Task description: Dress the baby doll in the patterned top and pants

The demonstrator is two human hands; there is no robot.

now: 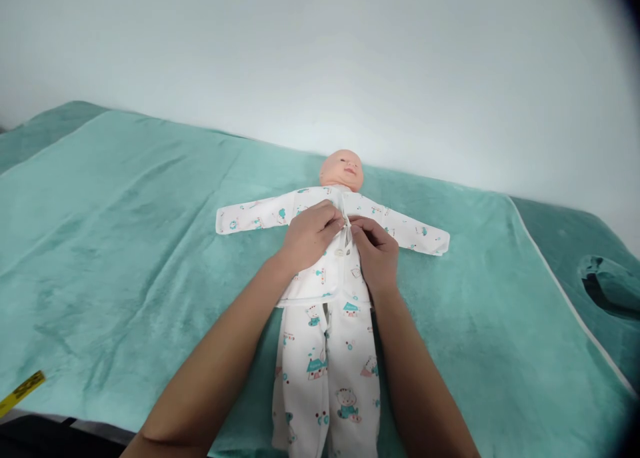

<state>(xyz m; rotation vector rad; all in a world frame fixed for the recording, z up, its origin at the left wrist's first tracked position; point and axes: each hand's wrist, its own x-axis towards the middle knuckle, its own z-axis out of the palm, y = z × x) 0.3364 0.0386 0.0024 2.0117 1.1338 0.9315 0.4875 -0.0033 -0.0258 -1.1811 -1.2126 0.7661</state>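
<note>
A baby doll [343, 169] lies on its back on a teal towel [125, 231], arms spread. It wears a white printed jacket [320, 278] and matching trousers [325, 371]. My left hand [309, 236] rests on the doll's chest and pinches the left edge of the jacket's front opening. My right hand [376, 253] pinches the other edge beside it. Both hands meet at the opening near the collar, fingers curled on the cloth. A small button shows on the jacket just below my fingers.
The towel covers a teal padded table [565, 225] against a plain white wall. A face hole [607, 288] in the table shows at the right. A yellow tape end [21, 391] pokes in at the lower left edge.
</note>
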